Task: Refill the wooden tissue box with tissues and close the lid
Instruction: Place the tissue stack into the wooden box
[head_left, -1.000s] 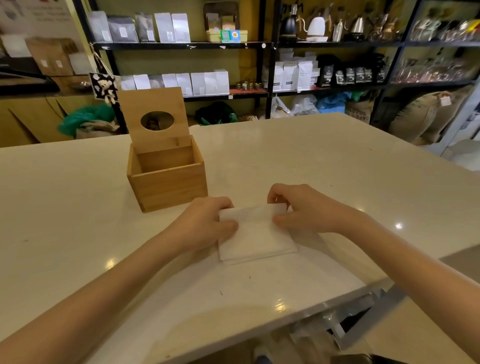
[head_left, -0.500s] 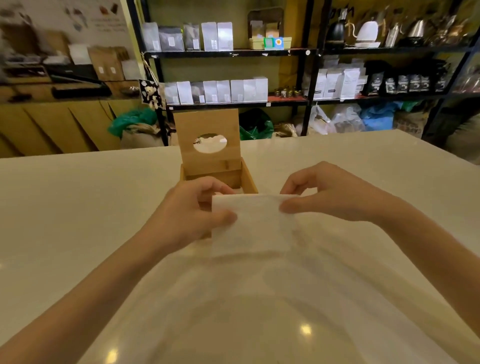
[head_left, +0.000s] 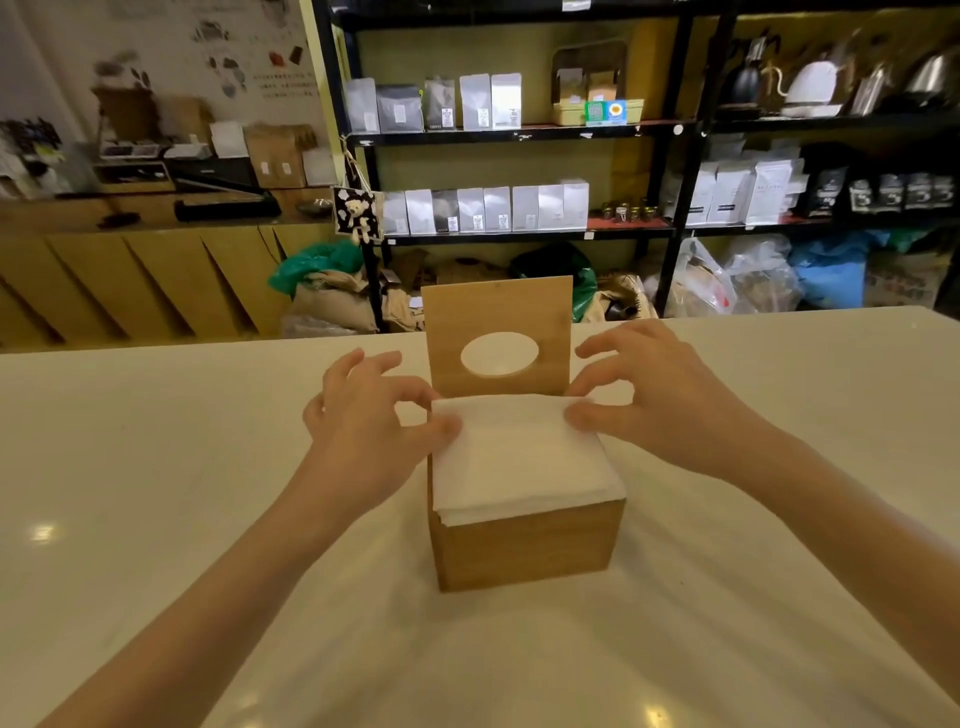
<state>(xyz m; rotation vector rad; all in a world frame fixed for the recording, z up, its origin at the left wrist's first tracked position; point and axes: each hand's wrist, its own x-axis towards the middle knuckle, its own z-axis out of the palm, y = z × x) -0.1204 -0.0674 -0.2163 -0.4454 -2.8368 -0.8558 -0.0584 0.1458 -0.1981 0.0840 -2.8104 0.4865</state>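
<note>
A square wooden tissue box (head_left: 524, 545) stands in the middle of the pale table. Its lid (head_left: 496, 312), with an oval hole, stands upright at the back edge. A white stack of folded tissues (head_left: 519, 457) lies across the box's open top, level with the rim and overhanging it slightly. My left hand (head_left: 363, 431) pinches the stack's left edge between thumb and forefinger. On the opposite side my right hand (head_left: 660, 405) pinches the right edge near the back corner, its other fingers spread.
The white table (head_left: 156, 493) stretches wide on both sides and toward me. Beyond its far edge stand black shelves (head_left: 519, 130) with bags and kettles, sacks on the floor, and a wooden counter (head_left: 130, 270) at the left.
Both hands lifted the tissue stack off the table, carried it forward and set it over the open box. The view shifted so the box is now centred.
</note>
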